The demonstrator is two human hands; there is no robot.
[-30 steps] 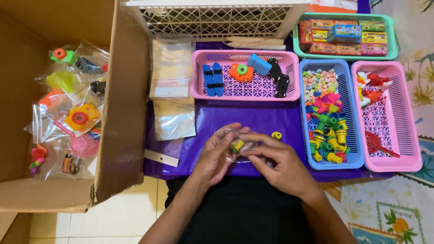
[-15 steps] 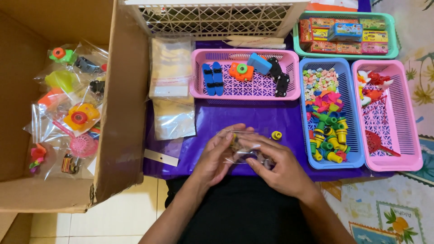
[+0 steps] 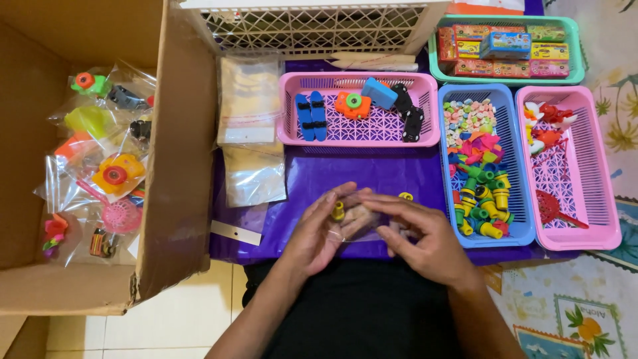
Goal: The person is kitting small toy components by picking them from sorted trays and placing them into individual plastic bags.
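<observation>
On purple mat (image 3: pixel 372 174) | left hand (image 3: pixel 319 233) and right hand (image 3: pixel 425 236) pinch clear bag (image 3: pixel 359 223) holding yellow toy (image 3: pixel 338 211) | light, slippery film; likely best gripped at mouth edges

Bright, even overhead light, soft shadows, sharp focus throughout, slight wide-angle bending at the edges.

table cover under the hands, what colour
Purple table cover, seen in the head view.

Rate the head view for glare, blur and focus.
Head view: lighting even and soft; glare only on the clear bags; trays sharp, slight blur on the left hand and right hand around a clear bag; box edges bow slightly.
</observation>
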